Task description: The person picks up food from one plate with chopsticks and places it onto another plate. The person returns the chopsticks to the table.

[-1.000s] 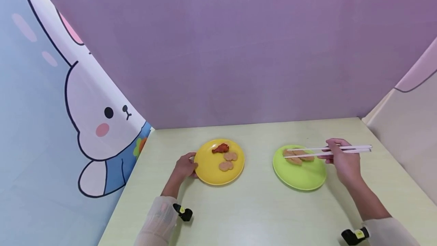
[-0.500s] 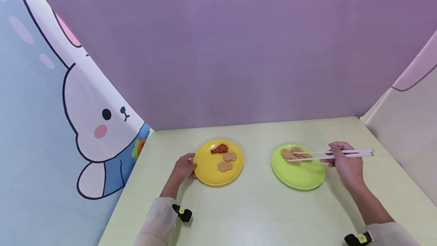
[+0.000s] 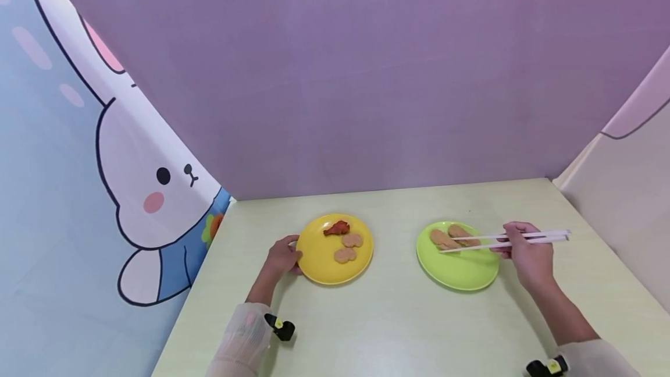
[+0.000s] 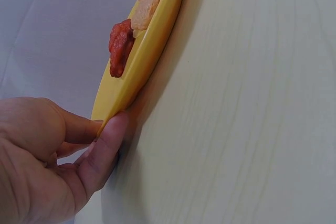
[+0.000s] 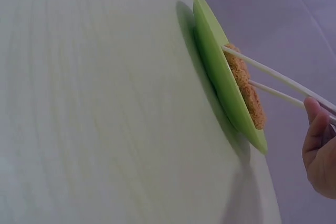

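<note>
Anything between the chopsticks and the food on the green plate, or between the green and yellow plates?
Nothing visible: chopsticks in the right hand extend over the green plate to brown food pieces; no object shows between that plate and the yellow plate.

We are looking at a pale, straight-edged tabletop with faint wood grain, where a round, glossy yellow plate is sitting on the left and a round, glossy lime-green plate is resting on the right, well apart.
</note>
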{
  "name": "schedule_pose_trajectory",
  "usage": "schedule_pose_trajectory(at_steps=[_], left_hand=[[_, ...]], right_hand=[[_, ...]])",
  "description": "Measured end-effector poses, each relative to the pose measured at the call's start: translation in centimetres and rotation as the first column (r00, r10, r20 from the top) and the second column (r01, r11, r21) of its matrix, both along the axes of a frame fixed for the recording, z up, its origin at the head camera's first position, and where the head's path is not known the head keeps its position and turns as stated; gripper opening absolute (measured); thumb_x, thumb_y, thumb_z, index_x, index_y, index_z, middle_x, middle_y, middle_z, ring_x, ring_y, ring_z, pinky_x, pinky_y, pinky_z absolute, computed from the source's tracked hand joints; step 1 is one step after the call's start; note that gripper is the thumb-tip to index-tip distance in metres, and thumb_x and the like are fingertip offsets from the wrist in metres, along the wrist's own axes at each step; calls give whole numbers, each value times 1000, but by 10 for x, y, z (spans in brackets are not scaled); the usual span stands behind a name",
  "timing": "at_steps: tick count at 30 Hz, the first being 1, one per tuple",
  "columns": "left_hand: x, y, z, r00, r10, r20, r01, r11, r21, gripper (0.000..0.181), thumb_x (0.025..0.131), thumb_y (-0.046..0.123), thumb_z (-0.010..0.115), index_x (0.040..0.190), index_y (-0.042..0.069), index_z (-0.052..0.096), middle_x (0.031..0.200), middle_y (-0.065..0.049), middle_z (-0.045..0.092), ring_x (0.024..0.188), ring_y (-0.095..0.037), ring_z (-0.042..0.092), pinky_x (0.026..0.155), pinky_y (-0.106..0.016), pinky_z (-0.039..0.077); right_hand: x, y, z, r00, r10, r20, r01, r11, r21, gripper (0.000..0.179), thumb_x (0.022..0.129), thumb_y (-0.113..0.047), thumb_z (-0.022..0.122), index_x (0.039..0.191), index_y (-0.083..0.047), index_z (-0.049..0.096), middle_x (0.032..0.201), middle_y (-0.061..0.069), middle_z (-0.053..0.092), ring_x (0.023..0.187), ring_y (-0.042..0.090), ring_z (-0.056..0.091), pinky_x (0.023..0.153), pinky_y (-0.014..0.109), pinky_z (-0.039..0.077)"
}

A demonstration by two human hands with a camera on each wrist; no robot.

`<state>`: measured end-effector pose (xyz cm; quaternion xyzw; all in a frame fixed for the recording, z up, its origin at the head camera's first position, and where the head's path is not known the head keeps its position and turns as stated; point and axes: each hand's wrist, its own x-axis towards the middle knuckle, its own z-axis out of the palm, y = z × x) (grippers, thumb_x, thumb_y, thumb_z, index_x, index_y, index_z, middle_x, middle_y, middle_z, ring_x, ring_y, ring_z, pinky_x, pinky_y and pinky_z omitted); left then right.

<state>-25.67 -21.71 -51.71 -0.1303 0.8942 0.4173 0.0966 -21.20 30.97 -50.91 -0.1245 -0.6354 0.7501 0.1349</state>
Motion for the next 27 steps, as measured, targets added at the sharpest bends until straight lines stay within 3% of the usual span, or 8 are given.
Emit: schedule_pose_trajectory(at_steps=[7,16,27], left_hand=[[-1,0,-1,1000,2,17,-2,1000,-10,52,95,4,60,145,11,54,107,-17,65,61,-14,68,55,-25,59],[-2,0,-3,1000,8,-10,-8,1000,11,52,92,2,61,143,9,56,102,-14,63,61,-14,66,53,-24,57],[-1,0,-2,1000,10,2,-10,1000,22,53,92,2,60,145,8,54,104,-15,62,61,-14,67,54,-26,59]], right_hand=[[-1,2,-5,998,-28,52,32,998,-60,10,101,-19,61,93,-18,67,67,-6,72,52,9,71,45,21,56],[0,1,-1,1000,-2,10,4,993,-117,11,102,-20,61,94,-18,68,70,-5,74,53,11,72,44,19,54],[-5,-12,8,1000,4,31,0,989,-150,10,101,-19,62,94,-18,68,69,-3,74,53,11,72,44,20,55]])
